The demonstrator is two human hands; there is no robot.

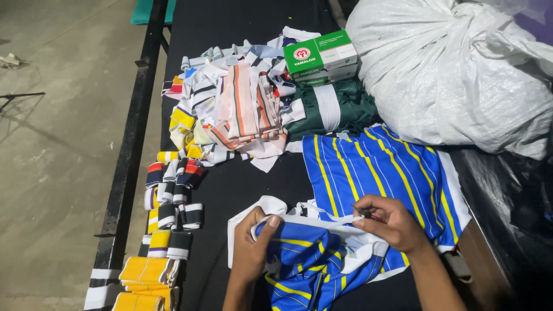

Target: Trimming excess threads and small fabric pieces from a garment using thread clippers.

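Both hands work the white collar edge of a blue, yellow-striped jersey garment [314, 262] at the near edge of the black table [230, 190].

The left hand [250, 247] pinches the white trim; the right hand [391, 222] grips the same trim, perhaps with a small tool, hard to tell. Next likely calls for steady tension. Folded striped rib-knit bands [173, 190] line the left edge.
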